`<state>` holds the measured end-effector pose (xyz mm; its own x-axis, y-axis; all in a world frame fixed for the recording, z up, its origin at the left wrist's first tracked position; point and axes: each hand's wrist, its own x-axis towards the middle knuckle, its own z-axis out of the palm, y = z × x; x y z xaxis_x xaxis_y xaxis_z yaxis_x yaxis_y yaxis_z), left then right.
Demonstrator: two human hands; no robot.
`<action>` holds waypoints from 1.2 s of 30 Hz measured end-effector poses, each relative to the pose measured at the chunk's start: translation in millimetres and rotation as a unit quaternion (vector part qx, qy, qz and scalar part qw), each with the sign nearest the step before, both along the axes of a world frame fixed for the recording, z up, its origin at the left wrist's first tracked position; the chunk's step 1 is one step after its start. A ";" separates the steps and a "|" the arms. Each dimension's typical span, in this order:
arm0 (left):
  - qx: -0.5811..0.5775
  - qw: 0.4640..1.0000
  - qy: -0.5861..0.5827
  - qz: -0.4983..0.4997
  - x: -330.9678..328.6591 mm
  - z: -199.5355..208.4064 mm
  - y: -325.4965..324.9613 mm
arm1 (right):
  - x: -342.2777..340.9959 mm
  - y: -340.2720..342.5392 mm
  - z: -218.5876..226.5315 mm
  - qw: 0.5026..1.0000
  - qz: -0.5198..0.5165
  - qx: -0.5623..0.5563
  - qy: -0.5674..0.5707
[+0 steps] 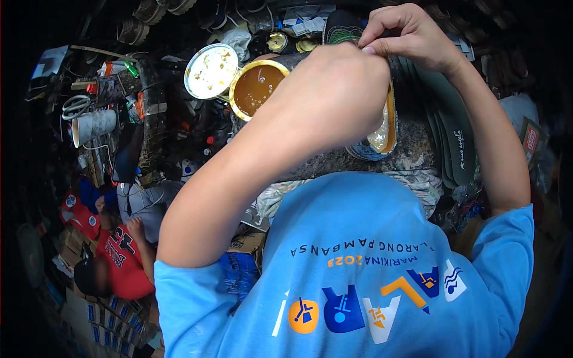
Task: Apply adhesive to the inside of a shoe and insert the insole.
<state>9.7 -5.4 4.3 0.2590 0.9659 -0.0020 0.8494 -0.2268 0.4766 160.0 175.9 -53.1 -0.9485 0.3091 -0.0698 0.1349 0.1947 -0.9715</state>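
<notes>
Cluttered workshop, dark rough-surfaced tabletop [412, 156]: both hands meet at a black shoe part with bright green stitched mesh [344, 36].
The shoe part lies just left of and beyond the right hand's [413, 40] fingertips, its long axis pointing roughly away from the body; the left hand [352, 86] is nearer, covering its near end. Left forearm crosses diagonally, back of hand up; right wrist bends inward. Right thumb and forefinger are drawn together, grip unconfirmed; left fingers are hidden, state undeterminable.
</notes>
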 end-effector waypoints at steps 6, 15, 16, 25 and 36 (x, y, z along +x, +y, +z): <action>-0.050 0.998 -0.015 -0.024 11.2 19.4 -11.7 | 0.6 -0.3 1.9 1.000 0.002 -0.004 -0.001; -0.027 0.991 0.128 -0.014 50.8 0.8 -14.9 | -4.5 -4.9 -2.2 0.998 0.017 -0.062 0.017; -0.034 0.982 0.181 0.029 52.7 -13.3 -1.8 | -4.5 -5.7 -8.7 0.999 0.024 -0.004 0.043; -0.036 0.943 0.313 0.108 53.2 -41.7 24.9 | -8.9 -6.4 -14.7 0.995 0.003 0.073 0.068; -0.112 0.987 0.104 0.049 36.3 20.6 -6.1 | -0.9 -5.6 -20.2 0.991 0.012 0.073 0.110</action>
